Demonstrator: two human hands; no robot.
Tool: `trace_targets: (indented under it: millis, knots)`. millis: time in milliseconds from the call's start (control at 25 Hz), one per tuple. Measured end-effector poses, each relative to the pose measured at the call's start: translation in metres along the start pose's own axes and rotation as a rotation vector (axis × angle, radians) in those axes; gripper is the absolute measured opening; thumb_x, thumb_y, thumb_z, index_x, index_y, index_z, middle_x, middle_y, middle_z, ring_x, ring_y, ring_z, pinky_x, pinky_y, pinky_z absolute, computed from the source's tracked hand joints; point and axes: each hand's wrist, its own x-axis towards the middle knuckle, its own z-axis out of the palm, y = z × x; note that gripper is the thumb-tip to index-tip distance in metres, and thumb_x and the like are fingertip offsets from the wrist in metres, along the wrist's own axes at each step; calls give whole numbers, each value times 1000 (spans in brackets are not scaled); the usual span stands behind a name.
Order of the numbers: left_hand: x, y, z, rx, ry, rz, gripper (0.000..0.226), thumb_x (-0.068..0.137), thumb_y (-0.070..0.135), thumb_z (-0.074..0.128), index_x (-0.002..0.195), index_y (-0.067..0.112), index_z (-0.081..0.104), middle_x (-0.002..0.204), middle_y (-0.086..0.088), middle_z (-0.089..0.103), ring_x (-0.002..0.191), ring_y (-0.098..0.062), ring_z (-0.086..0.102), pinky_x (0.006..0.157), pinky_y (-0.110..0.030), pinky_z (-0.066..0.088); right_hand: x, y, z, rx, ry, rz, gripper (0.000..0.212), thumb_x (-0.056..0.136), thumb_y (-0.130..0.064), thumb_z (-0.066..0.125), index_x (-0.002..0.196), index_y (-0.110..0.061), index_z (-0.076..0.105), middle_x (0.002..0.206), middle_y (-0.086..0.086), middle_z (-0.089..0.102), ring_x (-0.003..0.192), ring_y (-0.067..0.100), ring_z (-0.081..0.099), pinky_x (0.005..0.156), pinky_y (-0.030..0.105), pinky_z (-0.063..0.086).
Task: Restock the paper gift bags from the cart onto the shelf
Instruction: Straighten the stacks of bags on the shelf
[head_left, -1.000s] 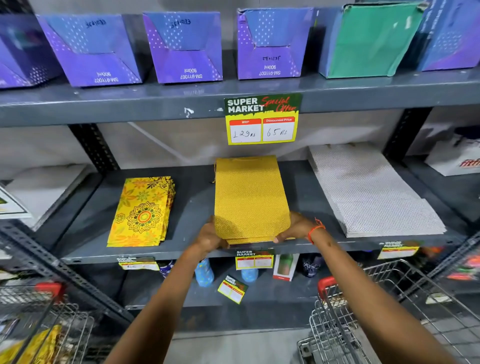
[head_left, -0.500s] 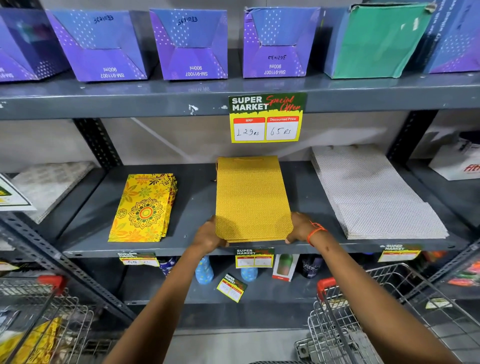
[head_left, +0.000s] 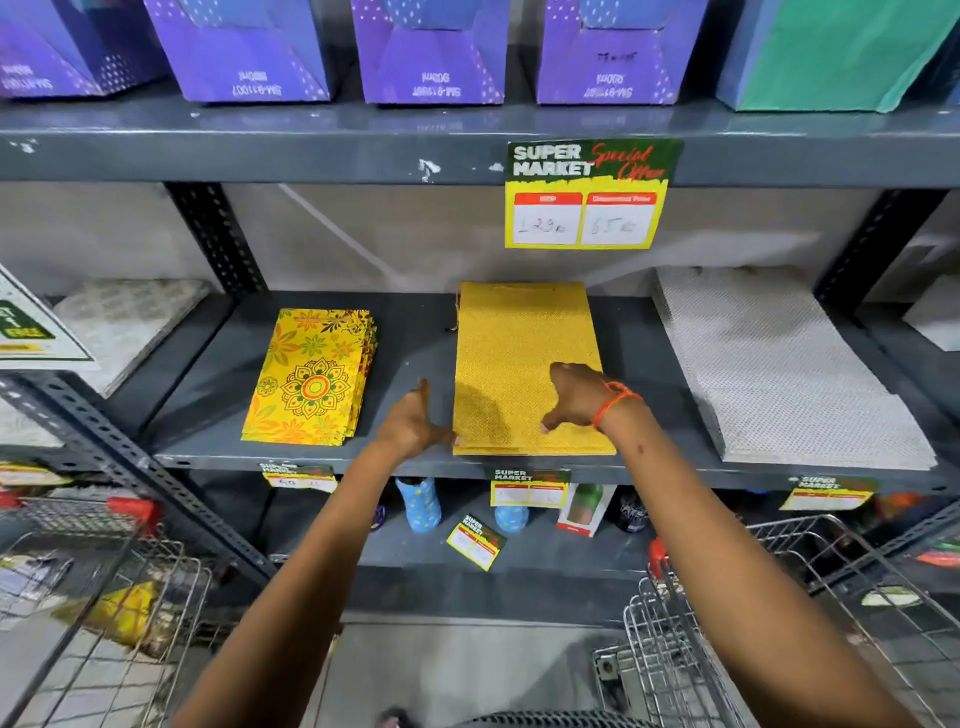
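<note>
A stack of plain gold paper gift bags (head_left: 519, 353) lies flat on the middle grey shelf (head_left: 415, 338). My left hand (head_left: 410, 426) is open, its fingertips against the stack's lower left corner. My right hand (head_left: 576, 397), with an orange thread at the wrist, rests spread on top of the stack near its right side. Left of the gold stack lies a stack of yellow floral gift bags (head_left: 311, 379). To the right lies a stack of white dotted bags (head_left: 779, 364).
Wire carts stand at the lower left (head_left: 104, 597) and lower right (head_left: 805, 623); yellow items lie in the left one. Purple boxes (head_left: 431, 52) line the upper shelf. A price sign (head_left: 587, 195) hangs above. Bottles (head_left: 418, 504) stand on the lower shelf.
Both hands have let go of the gold stack's front corners. My right hand moved up onto the stack; my left opened at its left edge. The camera moved closer and shifted left.
</note>
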Motion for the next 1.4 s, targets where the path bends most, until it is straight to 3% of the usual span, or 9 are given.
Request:
trace_targets:
  millis: [160,280,440,560,760,920,1120,1240,1400]
  knots:
    - [-6,-14,-40,1,82,86,96,73,6,79,148,-5,19,155,-19,30,140,-30,36,111,-37,37,27,-60,15,122,-35,-73,45,77,-32,73,102,-6,46,111,13,54,100,28,51,80,32,43]
    - [-6,-56,-86,-39,184,93,84,78,5,75,146,-5,27,152,-19,38,139,-28,40,111,-33,35,46,-115,36,399,-79,-92,78,80,-26,72,142,-2,30,146,18,42,131,29,45,106,35,39]
    - [-3,-123,-141,54,363,3,66,87,17,65,145,3,35,143,-16,51,130,-32,50,100,-36,42,75,-178,77,514,-107,-76,88,79,-28,73,146,-5,21,152,18,34,136,28,40,113,38,37]
    - [6,-156,-151,-50,302,-196,63,91,19,60,143,-1,33,139,-25,50,126,-39,50,97,-41,43,84,-202,104,565,-18,-21,90,76,-28,75,144,0,22,150,17,37,137,30,39,110,36,36]
    - [30,-206,-152,-309,172,-194,9,86,16,61,83,11,55,91,-12,61,87,-20,55,71,-38,45,89,-223,132,705,7,10,90,76,-14,76,144,-1,19,138,10,49,131,27,46,106,35,38]
    - [14,-198,-157,-364,129,-113,15,88,-6,57,83,9,54,86,-4,61,71,-4,55,54,-12,40,88,-227,140,651,20,16,82,70,-12,80,136,-8,33,133,13,57,122,29,55,104,39,44]
    - [4,-203,-158,-155,86,-16,57,63,-4,74,117,-2,53,110,-20,69,102,-28,65,88,-46,52,84,-228,143,465,80,49,99,72,-13,78,148,-8,16,137,16,54,121,34,55,103,38,46]
    - [-4,-199,-155,50,185,56,54,71,2,75,120,3,53,112,-17,71,103,-31,67,86,-41,54,84,-228,141,407,129,59,94,71,-15,78,147,-11,24,135,17,57,122,36,55,103,43,47]
    - [-2,-207,-159,44,222,72,48,64,10,77,108,8,59,106,-13,75,101,-29,70,85,-43,56,79,-229,137,358,158,51,86,70,-19,79,143,-14,34,133,14,60,123,34,55,103,36,47]
